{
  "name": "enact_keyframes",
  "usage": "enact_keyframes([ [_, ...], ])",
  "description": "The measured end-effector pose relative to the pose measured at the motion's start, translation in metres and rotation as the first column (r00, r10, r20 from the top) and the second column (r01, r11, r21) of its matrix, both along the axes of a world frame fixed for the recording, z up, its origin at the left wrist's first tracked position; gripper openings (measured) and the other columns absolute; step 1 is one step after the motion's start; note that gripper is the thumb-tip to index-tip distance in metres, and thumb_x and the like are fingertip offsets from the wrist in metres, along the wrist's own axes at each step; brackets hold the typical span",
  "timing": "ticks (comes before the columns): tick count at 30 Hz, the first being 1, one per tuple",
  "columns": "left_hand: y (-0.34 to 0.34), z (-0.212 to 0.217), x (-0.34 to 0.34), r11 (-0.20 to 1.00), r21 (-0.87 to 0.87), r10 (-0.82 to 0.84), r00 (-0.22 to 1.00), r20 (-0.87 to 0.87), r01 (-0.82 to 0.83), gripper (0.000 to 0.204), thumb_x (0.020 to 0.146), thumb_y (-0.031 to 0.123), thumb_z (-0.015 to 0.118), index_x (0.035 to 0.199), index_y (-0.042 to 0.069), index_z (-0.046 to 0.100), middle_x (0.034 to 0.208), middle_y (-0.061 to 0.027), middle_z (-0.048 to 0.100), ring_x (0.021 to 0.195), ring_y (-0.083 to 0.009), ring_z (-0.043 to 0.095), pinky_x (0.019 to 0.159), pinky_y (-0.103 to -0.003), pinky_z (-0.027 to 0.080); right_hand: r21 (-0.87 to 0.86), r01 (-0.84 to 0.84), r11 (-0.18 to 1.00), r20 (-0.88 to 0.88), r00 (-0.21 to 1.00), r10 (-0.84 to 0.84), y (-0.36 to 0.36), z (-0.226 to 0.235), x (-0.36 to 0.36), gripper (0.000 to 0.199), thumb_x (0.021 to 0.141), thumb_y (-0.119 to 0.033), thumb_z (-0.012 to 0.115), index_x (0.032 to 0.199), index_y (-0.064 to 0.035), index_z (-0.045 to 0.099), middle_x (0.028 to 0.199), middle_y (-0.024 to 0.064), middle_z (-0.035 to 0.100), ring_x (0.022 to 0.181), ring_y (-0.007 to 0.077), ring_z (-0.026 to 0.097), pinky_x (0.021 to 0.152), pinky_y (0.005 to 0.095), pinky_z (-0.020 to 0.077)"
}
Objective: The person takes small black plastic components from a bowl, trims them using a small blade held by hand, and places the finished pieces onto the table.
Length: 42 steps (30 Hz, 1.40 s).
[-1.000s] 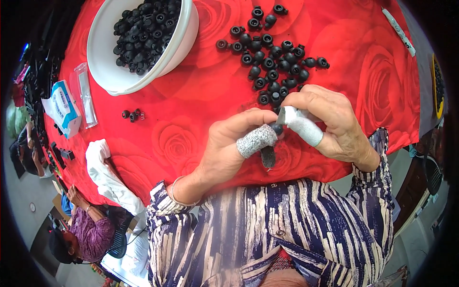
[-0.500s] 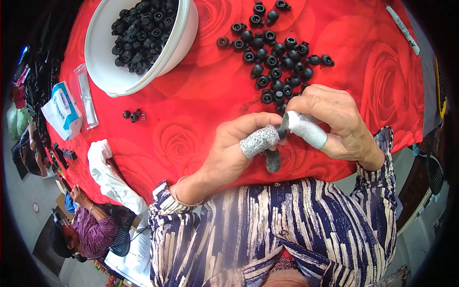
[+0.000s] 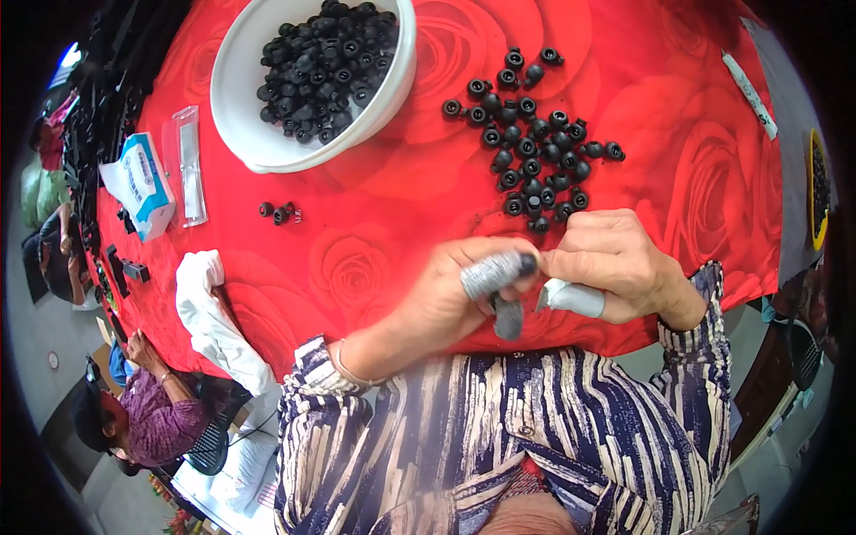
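My left hand (image 3: 439,292) holds a small black ball-shaped part (image 3: 528,264) at its fingertips. Grey speckled sleeves cover two of its digits. Close against it, my right hand (image 3: 617,264) is closed, its thumb in a white wrap and its fingertips almost at the black part. A thin blade-like metal piece (image 3: 541,297) shows at the end of the wrapped thumb; most of it is hidden. Just beyond the hands lies a loose cluster of similar black parts (image 3: 531,167) with round holes and short necks.
A white bowl (image 3: 241,134) of black parts stands far left. Two or three loose pieces (image 3: 280,214) lie below it. Leftward are a tissue pack (image 3: 152,192), a clear plastic case (image 3: 190,169) and white cloth (image 3: 205,308). A marker (image 3: 749,94) lies far right. Another person (image 3: 169,419) sits at left.
My view has shifted, so the table's things sit further right and lower. My right hand has drawn slightly back from the left, and the black part in my left hand now shows more.
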State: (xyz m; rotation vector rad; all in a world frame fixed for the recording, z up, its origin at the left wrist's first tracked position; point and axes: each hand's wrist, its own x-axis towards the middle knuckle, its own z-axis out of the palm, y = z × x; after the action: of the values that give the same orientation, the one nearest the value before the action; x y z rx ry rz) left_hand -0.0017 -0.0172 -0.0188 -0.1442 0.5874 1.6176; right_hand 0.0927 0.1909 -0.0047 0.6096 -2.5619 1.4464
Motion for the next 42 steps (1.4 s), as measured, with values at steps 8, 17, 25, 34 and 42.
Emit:
enact_keyframes([
  [8,0.003,0.010,-0.007,0.994,0.006,0.107,0.994,-0.028,-0.107,0.026,0.088,0.008,0.062,0.113,0.000,0.061,0.105,-0.0101,0.064,0.090,-0.0127,0.061,0.082,-0.025,0.050,-0.174,0.295,0.939,0.025,0.955,-0.295,-0.003,0.007,0.001,0.044,0.066,-0.013,0.080,0.103,0.0021,0.062,0.077,0.0076,0.060,0.061,0.0206,0.055,0.053,0.0315,0.0442],
  [17,0.008,0.008,0.004,0.998,0.052,0.034,0.999,0.014,-0.035,0.023,0.089,0.009,0.063,0.110,-0.001,0.062,0.101,-0.0072,0.065,0.084,-0.0113,0.061,0.079,-0.026,0.051,-0.076,0.293,0.953,-0.120,0.946,-0.301,-0.024,0.008,-0.003,0.037,0.065,-0.007,0.075,0.099,0.0011,0.063,0.072,0.0091,0.056,0.060,0.0235,0.056,0.052,0.0335,0.0441],
  [25,0.005,0.013,-0.004,0.991,0.000,-0.134,0.984,-0.118,0.135,0.022,0.089,0.010,0.063,0.107,-0.003,0.064,0.087,-0.0054,0.064,0.075,-0.0103,0.061,0.064,-0.026,0.053,-0.111,0.213,0.971,-0.185,0.955,-0.230,-0.020,0.008,0.001,0.036,0.064,-0.011,0.080,0.094,0.0033,0.066,0.061,0.0052,0.052,0.048,0.0183,0.048,0.044,0.0313,0.0355],
  [34,0.007,0.006,0.008,1.000,-0.016,-0.012,0.993,-0.115,0.010,0.025,0.089,0.012,0.062,0.111,-0.001,0.063,0.095,-0.0089,0.067,0.081,-0.0143,0.064,0.065,-0.029,0.053,0.108,0.319,0.942,-0.521,0.825,-0.220,-0.023,0.006,0.006,0.040,0.055,-0.006,0.071,0.093,0.0053,0.063,0.059,-0.0007,0.040,0.046,0.0114,0.039,0.041,0.0279,0.0266],
  [42,-0.001,0.024,0.001,0.995,-0.086,-0.069,0.969,-0.236,0.050,0.019,0.088,0.009,0.064,0.106,0.000,0.065,0.092,-0.0069,0.065,0.074,-0.0131,0.062,0.060,-0.025,0.052,0.116,0.279,0.953,-0.530,0.829,-0.178,-0.025,0.011,0.003,0.037,0.058,-0.007,0.072,0.092,0.0056,0.062,0.058,-0.0001,0.040,0.046,0.0121,0.039,0.040,0.0282,0.0251],
])
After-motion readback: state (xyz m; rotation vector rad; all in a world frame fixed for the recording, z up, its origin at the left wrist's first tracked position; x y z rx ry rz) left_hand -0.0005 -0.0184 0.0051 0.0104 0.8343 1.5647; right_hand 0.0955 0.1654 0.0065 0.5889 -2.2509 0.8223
